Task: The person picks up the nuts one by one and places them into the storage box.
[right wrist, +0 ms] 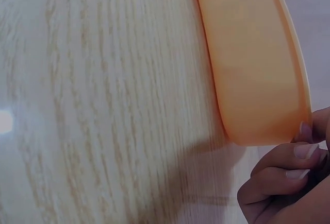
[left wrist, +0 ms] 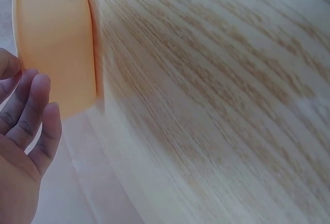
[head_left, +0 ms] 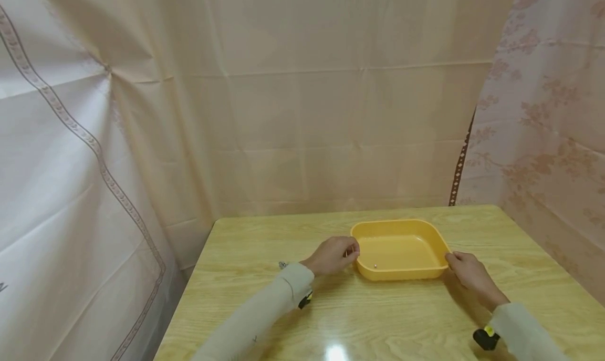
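A shallow yellow tray (head_left: pixel 416 272) stands on the wooden table (head_left: pixel 378 319), a little right of its middle. My left hand (head_left: pixel 333 255) is at the tray's left rim. In the left wrist view its fingers (left wrist: pixel 32 112) are loosely straight beside the tray's outer wall (left wrist: pixel 54 44). My right hand (head_left: pixel 465 272) is at the tray's near right corner. Seen from the right wrist, its fingers (right wrist: pixel 281 175) are curled, and the top fingertip and thumb meet the corner of the tray (right wrist: pixel 252 64). A tiny dark speck (head_left: pixel 375 266) lies inside the tray.
Beige and patterned curtains (head_left: pixel 293 98) hang close behind and on both sides of the table. A small dark object (head_left: pixel 282 265) lies on the wood left of my left hand. The table's left edge (head_left: pixel 189 292) drops off nearby.
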Tool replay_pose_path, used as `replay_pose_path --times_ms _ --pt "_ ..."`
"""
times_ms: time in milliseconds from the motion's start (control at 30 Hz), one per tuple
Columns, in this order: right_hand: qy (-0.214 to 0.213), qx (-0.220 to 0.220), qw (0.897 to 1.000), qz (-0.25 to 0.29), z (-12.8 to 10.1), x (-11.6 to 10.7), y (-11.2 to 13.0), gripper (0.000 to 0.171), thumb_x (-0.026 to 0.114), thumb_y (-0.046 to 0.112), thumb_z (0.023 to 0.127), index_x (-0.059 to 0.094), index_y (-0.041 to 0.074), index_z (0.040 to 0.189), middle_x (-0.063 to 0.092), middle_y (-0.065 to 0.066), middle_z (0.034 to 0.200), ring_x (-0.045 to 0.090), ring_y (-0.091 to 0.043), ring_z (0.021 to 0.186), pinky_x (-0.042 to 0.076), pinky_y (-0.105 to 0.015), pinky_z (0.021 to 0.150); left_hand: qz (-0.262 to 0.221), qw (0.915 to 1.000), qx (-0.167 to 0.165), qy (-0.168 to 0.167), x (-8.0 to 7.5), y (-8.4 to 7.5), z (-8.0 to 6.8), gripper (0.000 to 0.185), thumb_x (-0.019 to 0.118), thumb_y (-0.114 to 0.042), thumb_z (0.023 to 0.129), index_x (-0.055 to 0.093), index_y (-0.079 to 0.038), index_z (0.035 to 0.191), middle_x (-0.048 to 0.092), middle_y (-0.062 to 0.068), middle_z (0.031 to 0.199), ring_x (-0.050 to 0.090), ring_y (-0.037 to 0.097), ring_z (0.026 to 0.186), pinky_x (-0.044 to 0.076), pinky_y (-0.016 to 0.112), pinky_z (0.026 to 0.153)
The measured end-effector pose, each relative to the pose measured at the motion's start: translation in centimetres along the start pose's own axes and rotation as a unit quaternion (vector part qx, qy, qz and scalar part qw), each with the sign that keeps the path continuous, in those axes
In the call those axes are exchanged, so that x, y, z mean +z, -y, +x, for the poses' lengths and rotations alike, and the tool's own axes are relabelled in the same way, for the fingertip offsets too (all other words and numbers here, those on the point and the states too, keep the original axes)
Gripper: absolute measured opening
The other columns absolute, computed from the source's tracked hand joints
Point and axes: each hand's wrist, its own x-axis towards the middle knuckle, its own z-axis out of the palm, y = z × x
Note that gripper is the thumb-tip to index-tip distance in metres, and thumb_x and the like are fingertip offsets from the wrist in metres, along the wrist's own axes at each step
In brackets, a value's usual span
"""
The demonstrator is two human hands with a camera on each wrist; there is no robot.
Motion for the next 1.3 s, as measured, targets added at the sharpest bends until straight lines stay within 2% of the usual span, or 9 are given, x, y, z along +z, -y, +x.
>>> replay_pose_path --times_ms 300,500,800,1000,1300 --pt "0.04 0.002 0.998 0.047 0.1 -0.5 -0.3 0.046 0.034 0.037 0.113 0.048 0.005 0.083 0.042 0.001 0.067 0.036 -0.01 0.052 0.039 -0.027 0.049 -0.002 1.0 -0.004 -0.002 0.1 0.0 -0.1 0.01 0.058 -0.021 0.106 0.067 -0.018 0.103 0.063 -0.013 0.088 0.055 -0.003 0.076 0.046 0.014 0.068" --pt "0.069 0.016 0.996 0.056 -0.1 -0.7 -0.3 0.051 0.032 0.045 0.113 0.048 0.006 0.084 0.043 0.001 0.068 0.038 -0.01 0.055 0.039 -0.026 0.052 -0.003 1.0 -0.003 -0.005 0.1 0.3 -0.3 0.011 0.058 -0.022 0.106 0.067 -0.018 0.102 0.063 -0.014 0.088 0.055 -0.003 0.075 0.046 0.014 0.066" --pt "0.076 0.015 0.995 0.062 -0.1 -0.7 -0.6 0.045 0.035 0.036 0.113 0.054 0.002 0.089 0.046 0.001 0.07 0.039 -0.01 0.055 0.039 -0.025 0.051 -0.009 0.9999 -0.005 -0.012 -0.2 0.6 -0.8 0.009 0.06 -0.022 0.106 0.067 -0.019 0.102 0.062 -0.015 0.086 0.055 -0.003 0.075 0.047 0.014 0.066" --pt "0.067 0.013 0.996 0.057 0.0 -0.5 -0.6 0.043 0.037 0.034 0.113 0.055 0.002 0.089 0.044 0.002 0.068 0.037 -0.009 0.053 0.038 -0.024 0.049 -0.017 0.9991 -0.03 -0.023 -1.1 1.8 -2.0 0.007 0.062 -0.023 0.105 0.067 -0.02 0.102 0.059 -0.017 0.083 0.054 -0.001 0.072 0.047 0.017 0.062" --pt "0.065 0.016 0.996 0.054 -0.2 -0.5 -0.1 0.045 0.035 0.035 0.113 0.054 0.003 0.088 0.042 0.002 0.067 0.037 -0.009 0.053 0.038 -0.025 0.049 -0.022 0.9978 -0.053 -0.035 -2.4 4.6 -4.9 0.006 0.062 -0.024 0.105 0.067 -0.022 0.102 0.06 -0.016 0.083 0.055 0.0 0.07 0.048 0.02 0.061"
